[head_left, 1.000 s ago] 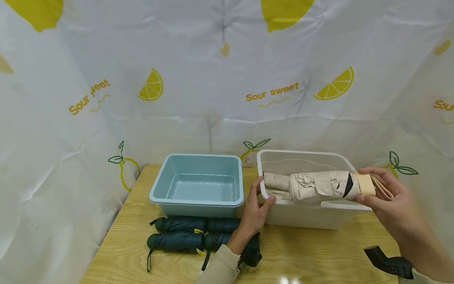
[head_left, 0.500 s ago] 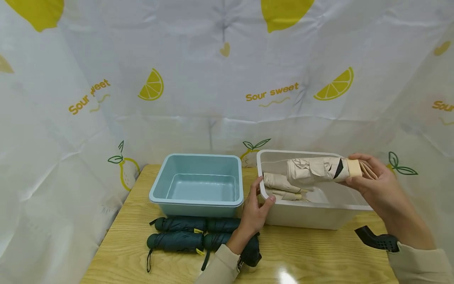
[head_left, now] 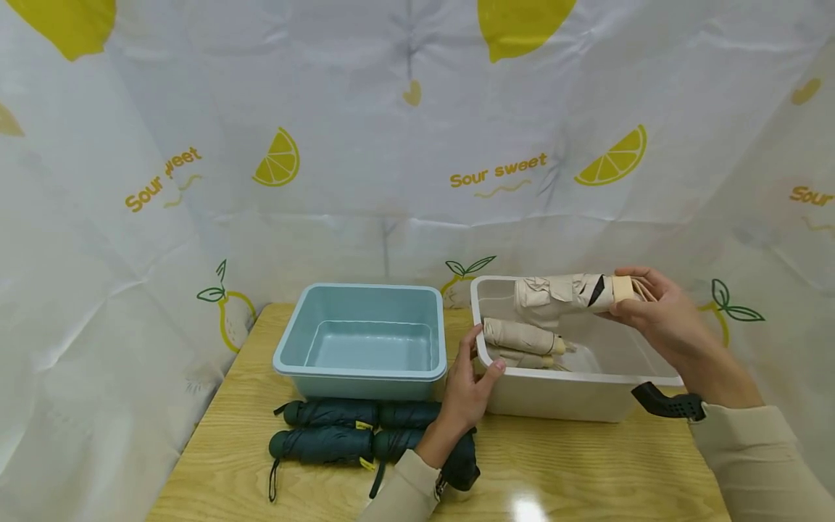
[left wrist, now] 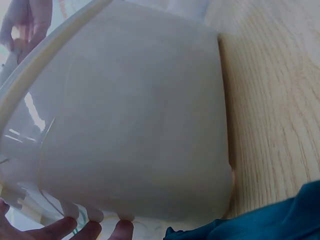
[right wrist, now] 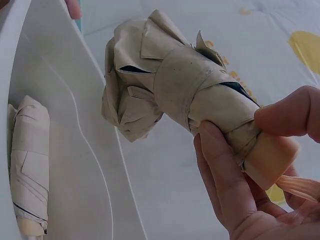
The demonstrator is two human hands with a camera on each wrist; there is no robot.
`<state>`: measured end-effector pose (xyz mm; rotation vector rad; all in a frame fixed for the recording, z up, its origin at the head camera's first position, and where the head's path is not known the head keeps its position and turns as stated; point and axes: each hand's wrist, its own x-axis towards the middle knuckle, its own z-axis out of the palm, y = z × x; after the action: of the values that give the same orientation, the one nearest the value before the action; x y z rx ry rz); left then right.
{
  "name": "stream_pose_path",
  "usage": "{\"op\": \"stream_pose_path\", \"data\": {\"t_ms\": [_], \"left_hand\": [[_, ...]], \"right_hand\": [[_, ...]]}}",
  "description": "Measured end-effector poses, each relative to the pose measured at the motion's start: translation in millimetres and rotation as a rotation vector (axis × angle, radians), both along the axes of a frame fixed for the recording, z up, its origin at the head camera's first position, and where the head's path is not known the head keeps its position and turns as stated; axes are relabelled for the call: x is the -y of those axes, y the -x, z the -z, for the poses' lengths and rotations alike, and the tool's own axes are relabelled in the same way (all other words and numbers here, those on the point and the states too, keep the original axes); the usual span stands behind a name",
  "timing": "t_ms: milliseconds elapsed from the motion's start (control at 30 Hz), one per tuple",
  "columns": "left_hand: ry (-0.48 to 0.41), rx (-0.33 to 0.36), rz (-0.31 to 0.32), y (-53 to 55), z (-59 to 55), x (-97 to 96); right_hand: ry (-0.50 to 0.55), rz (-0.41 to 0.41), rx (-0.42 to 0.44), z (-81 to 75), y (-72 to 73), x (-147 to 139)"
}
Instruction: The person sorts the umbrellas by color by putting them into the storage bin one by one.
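My right hand [head_left: 665,326] pinches a beige folded umbrella [head_left: 561,296] by its pale handle end, above the back of the white plastic bin [head_left: 561,399]. In the right wrist view, thumb and fingers hold that umbrella [right wrist: 175,85], its fabric loosely wrapped and its strap hanging by the palm. My left hand [head_left: 466,391] grips the bin's front left corner. The left wrist view shows its fingertips [left wrist: 90,230] against the outer wall. Inside the bin lie a beige umbrella [head_left: 522,336] and, in front of it, another partly hidden one [head_left: 525,359].
To the left stands a light blue bin [head_left: 359,377]. Several dark green folded umbrellas [head_left: 326,444] lie on the wooden table [head_left: 222,464] before it, some partly covered by my left arm. A lemon-print curtain [head_left: 365,181] hangs behind.
My right hand has lifted the beige umbrella up and carried it left and toward the bin's back, uncovering the umbrellas inside. The left hand has stayed at the bin's corner.
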<state>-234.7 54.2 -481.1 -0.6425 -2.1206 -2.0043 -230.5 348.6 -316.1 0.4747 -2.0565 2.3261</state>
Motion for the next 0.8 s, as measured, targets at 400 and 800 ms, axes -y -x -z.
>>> {"op": "stream_pose_path", "data": {"t_ms": [400,800], "left_hand": [[0.016,-0.013,-0.019,-0.8,-1.7,0.5],[0.029,0.017,-0.022,-2.0,-1.5,0.8]], "right_hand": [[-0.117,0.031,0.156,-6.2,35.5,24],[-0.332,0.085,0.211,3.6,66.9,44]]}}
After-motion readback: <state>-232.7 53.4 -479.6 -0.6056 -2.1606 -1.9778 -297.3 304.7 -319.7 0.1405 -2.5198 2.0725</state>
